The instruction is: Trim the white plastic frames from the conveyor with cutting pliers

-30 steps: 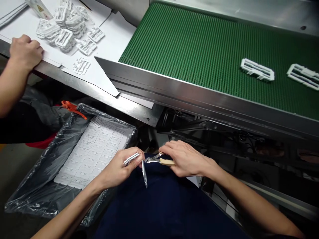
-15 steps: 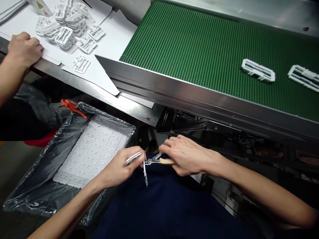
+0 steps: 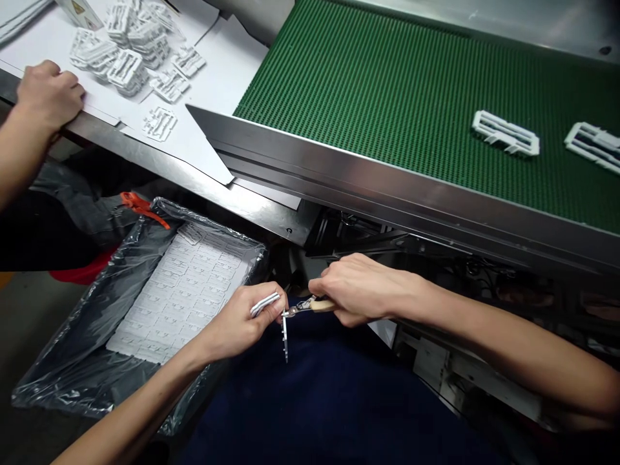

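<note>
My left hand (image 3: 247, 320) is closed on white plastic parts: a small flat stack (image 3: 265, 304) sticks out above the thumb, and a thin part (image 3: 285, 342) hangs down edge-on from the fingertips. My right hand (image 3: 356, 290) grips the cream handles of small pliers-like cutters (image 3: 321, 305). Their metal tip touches or nearly touches the top of the hanging part, beside my left fingertips. Both hands are in front of a dark blue garment (image 3: 300, 400).
A green conveyor belt (image 3: 378, 97) carries two white frames (image 3: 506, 134). Its metal side wall (image 3: 339, 165) lies ahead. On the left, white pieces (image 3: 128, 71) sit on a table, near another person's hand (image 3: 48, 93). Below, a plastic-lined box (image 3: 62, 361) holds flat white parts; an orange tool (image 3: 143, 206) rests at its edge.
My right hand has moved slightly up with the cutters, whose handles look closer together. The hanging part is more upright. The view has shifted a little.
</note>
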Tool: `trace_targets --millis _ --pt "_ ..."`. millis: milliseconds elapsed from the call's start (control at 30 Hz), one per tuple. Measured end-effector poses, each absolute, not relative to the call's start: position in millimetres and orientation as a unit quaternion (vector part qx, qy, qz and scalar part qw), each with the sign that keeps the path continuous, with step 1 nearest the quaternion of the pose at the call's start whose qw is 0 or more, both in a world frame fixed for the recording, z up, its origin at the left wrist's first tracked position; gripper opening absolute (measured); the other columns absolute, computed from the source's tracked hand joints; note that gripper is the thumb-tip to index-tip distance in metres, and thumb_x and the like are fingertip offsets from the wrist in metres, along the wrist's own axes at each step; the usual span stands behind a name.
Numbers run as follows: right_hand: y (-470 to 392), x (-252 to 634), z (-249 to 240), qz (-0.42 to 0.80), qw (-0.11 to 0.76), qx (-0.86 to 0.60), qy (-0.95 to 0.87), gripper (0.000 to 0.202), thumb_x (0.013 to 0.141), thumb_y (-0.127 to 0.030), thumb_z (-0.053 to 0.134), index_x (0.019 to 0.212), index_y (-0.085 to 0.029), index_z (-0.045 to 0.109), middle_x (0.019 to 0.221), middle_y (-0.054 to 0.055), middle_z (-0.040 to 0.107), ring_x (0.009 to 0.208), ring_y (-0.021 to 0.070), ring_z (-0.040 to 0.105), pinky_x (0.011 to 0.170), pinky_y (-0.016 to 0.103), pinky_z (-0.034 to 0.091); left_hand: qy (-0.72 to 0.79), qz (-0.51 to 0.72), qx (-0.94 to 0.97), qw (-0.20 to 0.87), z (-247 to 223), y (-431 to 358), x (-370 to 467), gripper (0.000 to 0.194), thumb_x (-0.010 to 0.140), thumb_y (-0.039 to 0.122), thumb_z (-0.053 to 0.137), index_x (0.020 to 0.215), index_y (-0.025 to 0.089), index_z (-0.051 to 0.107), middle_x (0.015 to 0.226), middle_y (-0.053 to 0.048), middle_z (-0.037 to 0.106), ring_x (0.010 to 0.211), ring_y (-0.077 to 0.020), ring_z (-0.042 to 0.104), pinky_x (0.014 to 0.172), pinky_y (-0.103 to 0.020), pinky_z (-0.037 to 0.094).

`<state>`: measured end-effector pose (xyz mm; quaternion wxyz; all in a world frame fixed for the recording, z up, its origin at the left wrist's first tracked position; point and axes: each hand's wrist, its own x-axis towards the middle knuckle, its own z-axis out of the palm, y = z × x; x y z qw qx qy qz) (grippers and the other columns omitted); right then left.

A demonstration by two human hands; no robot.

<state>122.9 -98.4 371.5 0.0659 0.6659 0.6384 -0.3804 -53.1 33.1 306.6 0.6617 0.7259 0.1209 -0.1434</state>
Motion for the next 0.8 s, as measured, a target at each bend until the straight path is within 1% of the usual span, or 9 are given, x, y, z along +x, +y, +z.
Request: trace_targets --millis 133,267,333,400,467,567,600,700,800 --pt "-111.8 128.7 347.2 -0.446 -0.043 0.701 0.555 0.002 0.069 -0.02 0.056 0.068 -0.02 0.054 0.051 -0.004 0.045 0.045 0.0092 0.038 0.047 0.023 0.024 0.174 -0.122 0.653 0.727 295.6 34.4 -53.8 0.023 0.089 0.035 0.048 0.076 0.017 0.053 0.069 0.0 0.057 0.067 -0.0146 0.053 0.064 -0.026 0.039" --pt "-125.4 99.5 297.5 -0.541 -0.282 0.698 0.376 0.024 0.076 -0.04 0.059 0.082 -0.018 0.052 0.074 -0.001 0.055 0.063 0.0101 0.048 0.056 0.021 0.036 0.238 -0.095 0.552 0.794 278.3 33.8 -54.0 0.022 0.086 0.035 0.054 0.08 0.015 0.056 0.067 -0.002 0.059 0.061 -0.0134 0.053 0.058 -0.024 0.04" --pt "-127.1 74.2 276.0 -0.584 -0.407 0.633 0.305 0.028 0.074 -0.039 0.063 0.086 -0.018 0.049 0.084 0.0 0.055 0.07 0.0101 0.05 0.063 0.022 0.041 0.253 -0.099 0.481 0.834 269.9 32.9 -52.3 0.021 0.085 0.035 0.054 0.08 0.014 0.056 0.067 -0.002 0.06 0.059 -0.0138 0.054 0.055 -0.023 0.042" --pt "-126.7 53.3 265.0 -0.594 -0.486 0.592 0.247 0.028 0.073 -0.037 0.064 0.085 -0.019 0.046 0.083 -0.001 0.054 0.071 0.0098 0.051 0.065 0.023 0.042 0.257 -0.104 0.423 0.862 261.8 32.0 -48.7 0.02 0.084 0.034 0.055 0.079 0.014 0.055 0.07 -0.004 0.061 0.061 -0.0155 0.057 0.056 -0.025 0.045" --pt "-126.7 44.2 265.4 -0.569 -0.519 0.606 0.2 0.026 0.075 -0.036 0.063 0.084 -0.019 0.044 0.076 -0.002 0.053 0.067 0.0096 0.051 0.063 0.023 0.041 0.289 -0.103 0.418 0.855 253.4 31.3 -43.3 0.019 0.077 0.03 0.063 0.088 0.016 0.055 0.081 -0.004 0.063 0.066 -0.0169 0.06 0.06 -0.027 0.048" --pt "-129.0 50.0 278.1 -0.503 -0.536 0.658 0.16 0.022 0.077 -0.032 0.06 0.086 -0.019 0.045 0.069 -0.003 0.055 0.063 0.01 0.052 0.061 0.023 0.041 0.34 -0.101 0.496 0.792 242.3 28.6 -34.2 0.059 0.062 0.022 0.076 0.115 0.02 0.05 0.102 -0.006 0.062 0.077 -0.019 0.062 0.064 -0.027 0.05" --pt "-129.8 53.8 282.5 -0.48 -0.541 0.675 0.149 0.021 0.077 -0.031 0.06 0.086 -0.02 0.045 0.069 -0.003 0.056 0.063 0.0102 0.053 0.061 0.023 0.042 0.34 -0.11 0.504 0.787 240.1 27.0 -31.7 0.065 0.062 0.022 0.077 0.12 0.02 0.048 0.106 -0.007 0.061 0.081 -0.0193 0.062 0.065 -0.026 0.05" --pt "-128.5 58.9 289.1 -0.422 -0.562 0.704 0.103 0.022 0.076 -0.032 0.061 0.084 -0.02 0.044 0.069 -0.004 0.055 0.064 0.0117 0.057 0.062 0.024 0.045 0.306 -0.137 0.389 0.858 240.5 20.7 -27.2 0.046 0.078 0.039 0.063 0.117 0.018 0.053 0.109 -0.01 0.062 0.085 -0.0195 0.062 0.07 -0.027 0.05" --pt "-122.5 51.9 288.4 -0.396 -0.597 0.696 0.051 0.024 0.076 -0.033 0.062 0.082 -0.021 0.042 0.073 -0.003 0.054 0.065 0.0127 0.059 0.063 0.026 0.048 0.28 -0.119 0.253 0.918 247.5 14.7 -25.7 0.042 0.084 0.047 0.054 0.113 0.017 0.057 0.109 -0.011 0.064 0.082 -0.0197 0.064 0.071 -0.029 0.052"
